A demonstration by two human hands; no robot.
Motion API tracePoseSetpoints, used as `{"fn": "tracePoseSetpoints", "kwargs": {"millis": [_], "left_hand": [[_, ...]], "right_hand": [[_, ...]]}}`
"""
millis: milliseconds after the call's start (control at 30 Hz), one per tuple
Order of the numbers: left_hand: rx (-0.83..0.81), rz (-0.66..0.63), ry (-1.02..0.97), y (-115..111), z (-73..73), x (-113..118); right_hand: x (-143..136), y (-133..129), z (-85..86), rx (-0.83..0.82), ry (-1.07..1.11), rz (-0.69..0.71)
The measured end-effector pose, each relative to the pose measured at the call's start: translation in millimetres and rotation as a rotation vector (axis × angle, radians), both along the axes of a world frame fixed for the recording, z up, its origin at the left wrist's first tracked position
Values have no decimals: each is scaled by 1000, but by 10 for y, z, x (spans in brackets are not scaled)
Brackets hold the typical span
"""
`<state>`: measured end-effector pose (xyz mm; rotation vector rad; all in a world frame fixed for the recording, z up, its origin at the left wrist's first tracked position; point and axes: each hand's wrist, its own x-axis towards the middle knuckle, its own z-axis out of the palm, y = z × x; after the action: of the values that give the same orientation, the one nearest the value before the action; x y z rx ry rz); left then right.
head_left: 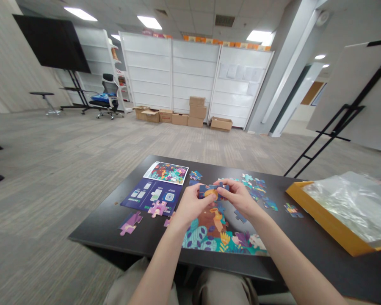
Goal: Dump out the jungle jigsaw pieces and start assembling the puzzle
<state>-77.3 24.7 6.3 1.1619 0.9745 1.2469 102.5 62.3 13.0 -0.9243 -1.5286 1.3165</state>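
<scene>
Above a partly joined puzzle (209,226) on the black table, my left hand (193,202) and my right hand (238,195) meet. Between them they pinch blue and orange puzzle pieces (211,191), thumbs on top. Each hand is closed on these pieces; whether they are fully joined I cannot tell. A loose dark blue piece (240,216) lies near my right wrist. Pink pieces (158,208) and a purple piece (131,223) are left of my left hand. Several blue and teal pieces (255,186) are spread beyond my right hand.
A picture sheet (167,173) and a dark blue leaflet (150,195) lie at the table's left. At the right stands a yellow box (328,226) with clear plastic inside. Cardboard boxes (197,112), an office chair (107,95) and white shelving stand across the floor.
</scene>
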Motion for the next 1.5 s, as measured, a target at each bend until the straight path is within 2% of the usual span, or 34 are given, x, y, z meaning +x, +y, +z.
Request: {"fn": "tracePoseSetpoints", "kwargs": {"millis": [133,367,533,700,900,967,1067,1133,1200,1333,1433,1500], "left_hand": [[-62,-41,-119,-9,21,6],[-54,16,-80,-5,62,30],[-7,19,-68,22,-14,31],[117,49,144,49,-109,-30],[297,141,500,67,-75,-57],[310,143,518,61,-57,-23],[292,100,427,39,-40,53],[286,30,344,19,-31,93],[283,-16,319,7,-27,102],[265,12,358,29,-52,10],[270,49,369,74,-89,-86],[276,80,385,100,-110,-126]], "right_hand": [[-24,-11,-10,2,31,-21],[-93,-37,-44,6,96,-91],[-90,-53,0,37,44,-82],[-83,-42,36,2,5,-40],[-79,7,-10,67,-53,-115],[-83,16,-22,93,-71,-132],[-34,-7,10,121,-87,-172],[114,-65,78,139,-114,-219],[412,-174,175,141,-180,-271],[1390,-538,316,68,-407,-406],[2123,-847,265,-95,-603,-415],[2448,-999,164,-203,-661,-434]]}}
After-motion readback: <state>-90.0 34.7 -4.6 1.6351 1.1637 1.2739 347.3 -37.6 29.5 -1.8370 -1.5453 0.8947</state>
